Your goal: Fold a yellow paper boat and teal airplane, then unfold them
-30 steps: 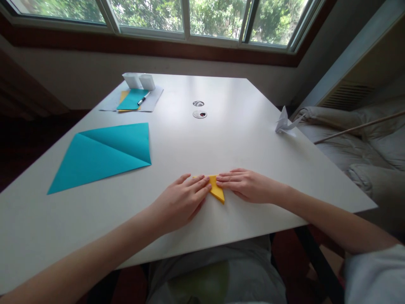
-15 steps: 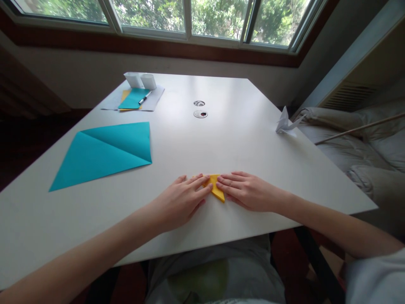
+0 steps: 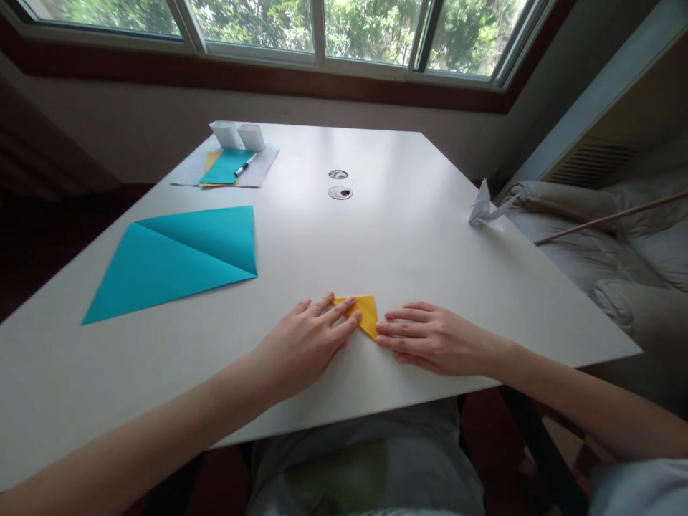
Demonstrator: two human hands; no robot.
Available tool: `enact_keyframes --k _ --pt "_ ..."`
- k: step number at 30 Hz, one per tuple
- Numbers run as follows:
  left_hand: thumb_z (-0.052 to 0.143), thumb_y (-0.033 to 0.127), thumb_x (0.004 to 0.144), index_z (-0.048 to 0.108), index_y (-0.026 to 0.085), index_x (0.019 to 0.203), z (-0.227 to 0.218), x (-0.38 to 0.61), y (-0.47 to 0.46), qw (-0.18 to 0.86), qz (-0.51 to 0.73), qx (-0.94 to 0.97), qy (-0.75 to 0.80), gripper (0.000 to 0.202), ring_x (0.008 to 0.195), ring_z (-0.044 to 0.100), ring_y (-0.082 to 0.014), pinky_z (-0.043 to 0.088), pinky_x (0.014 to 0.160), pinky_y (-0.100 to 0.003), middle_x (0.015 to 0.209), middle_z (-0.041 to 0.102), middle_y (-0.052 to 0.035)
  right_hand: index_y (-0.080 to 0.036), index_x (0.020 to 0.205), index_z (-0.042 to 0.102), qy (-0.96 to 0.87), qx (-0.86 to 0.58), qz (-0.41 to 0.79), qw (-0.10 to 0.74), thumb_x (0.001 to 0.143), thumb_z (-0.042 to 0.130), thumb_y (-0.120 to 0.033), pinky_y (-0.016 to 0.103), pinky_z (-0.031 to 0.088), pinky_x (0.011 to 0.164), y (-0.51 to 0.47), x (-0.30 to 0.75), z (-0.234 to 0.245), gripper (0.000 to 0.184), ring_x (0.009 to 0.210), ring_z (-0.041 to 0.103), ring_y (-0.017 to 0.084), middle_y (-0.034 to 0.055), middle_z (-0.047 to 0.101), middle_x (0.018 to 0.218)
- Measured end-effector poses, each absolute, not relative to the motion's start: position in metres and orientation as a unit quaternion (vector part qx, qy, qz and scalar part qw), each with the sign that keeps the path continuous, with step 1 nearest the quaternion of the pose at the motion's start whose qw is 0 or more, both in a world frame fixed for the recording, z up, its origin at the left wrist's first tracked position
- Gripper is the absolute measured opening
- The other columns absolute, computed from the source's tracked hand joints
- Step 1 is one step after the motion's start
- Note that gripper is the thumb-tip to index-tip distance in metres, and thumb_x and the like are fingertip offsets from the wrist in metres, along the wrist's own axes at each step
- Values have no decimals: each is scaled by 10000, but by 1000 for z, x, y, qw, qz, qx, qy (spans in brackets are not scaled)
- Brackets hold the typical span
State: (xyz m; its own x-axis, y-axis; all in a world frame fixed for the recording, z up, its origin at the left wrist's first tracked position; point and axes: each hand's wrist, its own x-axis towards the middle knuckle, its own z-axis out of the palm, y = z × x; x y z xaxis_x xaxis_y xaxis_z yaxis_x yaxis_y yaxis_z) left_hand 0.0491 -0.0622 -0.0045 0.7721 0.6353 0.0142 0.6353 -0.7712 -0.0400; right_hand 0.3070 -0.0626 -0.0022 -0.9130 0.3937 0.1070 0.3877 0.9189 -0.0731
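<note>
The left hand (image 3: 304,344) lies flat and open, palm down, with its fingers stretched out and close together. The fingertips press on the left part of a small folded yellow paper (image 3: 366,312). The right hand (image 3: 435,340) is also flat and open, fingers straight and side by side, and their tips touch the paper's right lower edge. Neither hand grips anything; both only press down. The yellow paper sits on the white table (image 3: 408,236) near its front edge, between the two hands, and its lower corner points toward the person. There is one such yellow piece under the hands. To the left, well apart from them, lies one large teal sheet (image 3: 177,258), folded into a kite-like shape. At the far left corner is one pile of sheets (image 3: 263,168) with a smaller teal sheet (image 3: 223,168) on top, one pen (image 3: 244,166) lying across it, and two small white boxes (image 3: 236,135) just behind. Two round holes (image 3: 339,184) sit in the middle of the table. One white paper crane (image 3: 484,208) stands at the right edge.
</note>
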Motion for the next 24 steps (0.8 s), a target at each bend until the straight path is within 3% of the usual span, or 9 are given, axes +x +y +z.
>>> enact_keyframes --k 4,8,12,15,19,24 --pt "404 202 883 468 215 1261 -3 47 -60 8 -33 -944 -329 384 1168 492 -278 426 901 -404 1339 475 -106 -184 1180 555 -978 -186 52 75 911 432 -372 340 394 925 -53 301 7 351 1067 554 170 52 619 1171" --pt "441 293 877 509 230 1224 -1 41 -48 -52 -96 -941 -321 360 1089 556 -241 440 896 -371 1296 518 -105 -183 1208 535 -980 -176 43 80 873 476 -446 345 432 838 -36 295 17 431 965 595 191 72 652 1087" --pt "446 219 862 584 235 1134 1 40 -33 -157 -152 -920 -327 306 962 595 -200 460 839 -323 1081 651 -69 -204 1148 583 -978 -168 62 104 875 504 -333 326 452 780 -17 286 24 312 902 608 186 72 658 1051" --pt "492 244 835 651 194 1010 2 41 -25 -261 -194 -868 -376 242 807 609 -173 479 724 -269 908 681 -64 -196 1003 648 -949 -205 167 170 878 487 -238 267 470 730 -3 279 22 208 807 621 145 53 687 922" --pt "543 351 809 678 155 902 5 45 -21 -461 -243 -738 -429 255 638 591 -133 457 563 -213 762 678 -50 -179 875 653 -837 -317 314 317 812 575 -282 225 478 591 14 275 11 144 646 589 109 24 673 773" --pt "667 367 718 677 139 864 7 53 -23 -643 -282 -569 -428 270 624 628 -132 470 557 -205 720 685 -52 -174 861 631 -729 -343 423 415 773 616 -340 240 490 577 18 269 -1 188 686 587 124 31 646 804"
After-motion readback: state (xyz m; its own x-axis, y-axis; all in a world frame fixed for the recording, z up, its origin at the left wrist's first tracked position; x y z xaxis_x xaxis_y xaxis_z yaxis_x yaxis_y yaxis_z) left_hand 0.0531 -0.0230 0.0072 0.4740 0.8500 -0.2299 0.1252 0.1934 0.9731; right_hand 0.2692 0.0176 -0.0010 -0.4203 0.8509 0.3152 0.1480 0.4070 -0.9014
